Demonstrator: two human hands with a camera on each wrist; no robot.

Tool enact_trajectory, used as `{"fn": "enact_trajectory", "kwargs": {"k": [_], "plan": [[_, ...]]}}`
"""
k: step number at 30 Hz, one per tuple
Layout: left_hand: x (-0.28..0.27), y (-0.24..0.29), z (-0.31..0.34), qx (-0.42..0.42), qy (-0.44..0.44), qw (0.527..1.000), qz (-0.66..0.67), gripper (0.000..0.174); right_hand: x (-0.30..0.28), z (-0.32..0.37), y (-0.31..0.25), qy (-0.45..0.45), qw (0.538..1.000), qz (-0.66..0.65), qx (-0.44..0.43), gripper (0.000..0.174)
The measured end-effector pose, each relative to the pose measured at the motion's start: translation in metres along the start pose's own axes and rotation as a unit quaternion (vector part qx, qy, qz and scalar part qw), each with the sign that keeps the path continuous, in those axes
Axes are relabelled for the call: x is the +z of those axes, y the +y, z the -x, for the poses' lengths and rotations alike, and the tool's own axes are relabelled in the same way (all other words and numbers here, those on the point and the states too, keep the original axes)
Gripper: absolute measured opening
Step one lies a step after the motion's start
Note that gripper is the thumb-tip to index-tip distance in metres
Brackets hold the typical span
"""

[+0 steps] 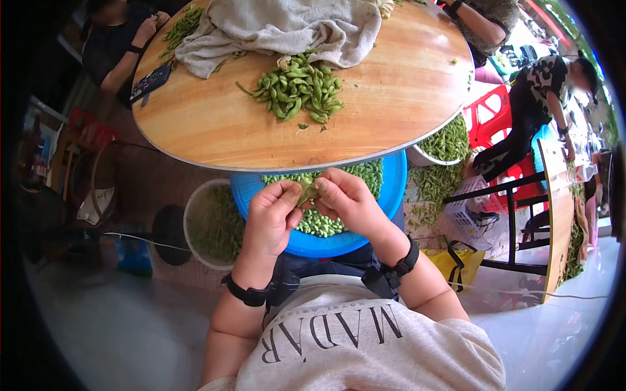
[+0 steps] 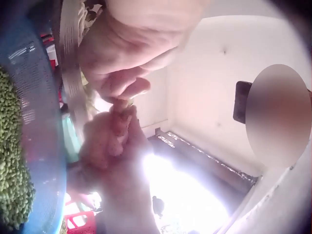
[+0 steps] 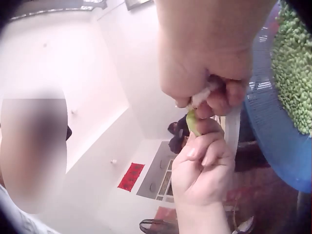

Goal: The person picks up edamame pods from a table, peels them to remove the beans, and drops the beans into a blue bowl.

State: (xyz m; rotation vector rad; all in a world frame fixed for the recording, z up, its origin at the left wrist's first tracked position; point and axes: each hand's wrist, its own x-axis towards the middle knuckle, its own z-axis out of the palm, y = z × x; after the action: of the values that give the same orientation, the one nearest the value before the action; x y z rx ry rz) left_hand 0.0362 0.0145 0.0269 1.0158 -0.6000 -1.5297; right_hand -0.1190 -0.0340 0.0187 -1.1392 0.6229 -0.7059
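Both hands meet over a wide blue basket [image 1: 313,247] of shelled green soybeans [image 1: 321,225], at the near edge of the round table. Thumb and fingers of my left hand [image 1: 268,214] pinch a green soybean pod [image 1: 306,193]. My right hand [image 1: 352,199] pinches the same pod from the other side. In the right wrist view the pod [image 3: 193,123] shows as a short green piece between the two sets of fingertips; the rest of it is hidden by fingers. The left wrist view has the hands touching at the fingertips beside the blue basket [image 2: 44,122].
A heap of unshelled pods [image 1: 297,89] and a grey cloth [image 1: 280,32] lie on the wooden table [image 1: 215,124]. Buckets of pods [image 1: 195,228] stand left and right of the blue basket. A yellow bag [image 1: 450,264] sits at right. Other people are around the table.
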Motion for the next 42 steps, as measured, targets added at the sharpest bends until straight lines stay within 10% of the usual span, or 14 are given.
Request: {"fn": "enact_trajectory", "kwargs": {"k": [3,10,15,21,28,33,42], "plan": [[0.005,0.008,0.008,-0.002,-0.002,0.999,-0.049,0.010,-0.006,0.001,0.004,0.012,0.992,-0.109,0.059,0.022],[0.010,0.012,0.016,0.027,0.009,0.968,-0.251,0.010,-0.006,0.002,-0.030,0.060,0.899,0.385,-0.201,0.017],[0.006,0.009,0.022,0.028,0.007,0.950,-0.311,0.007,-0.012,0.002,-0.020,-0.067,0.942,0.322,-0.069,0.015],[-0.004,-0.007,0.014,0.106,-0.026,0.858,-0.502,0.011,-0.005,0.011,-0.023,0.010,0.906,0.399,-0.141,0.018],[0.002,-0.017,0.016,-0.015,-0.014,0.937,-0.349,0.007,-0.012,0.011,-0.006,-0.011,0.930,0.367,-0.037,0.021],[-0.005,-0.021,0.010,0.009,0.023,0.938,-0.345,0.006,-0.027,0.014,0.011,0.101,0.848,0.508,-0.114,0.022],[0.001,-0.020,0.006,-0.061,0.016,0.986,-0.154,0.009,-0.006,0.021,0.003,0.054,0.961,0.265,-0.057,0.024]]}}
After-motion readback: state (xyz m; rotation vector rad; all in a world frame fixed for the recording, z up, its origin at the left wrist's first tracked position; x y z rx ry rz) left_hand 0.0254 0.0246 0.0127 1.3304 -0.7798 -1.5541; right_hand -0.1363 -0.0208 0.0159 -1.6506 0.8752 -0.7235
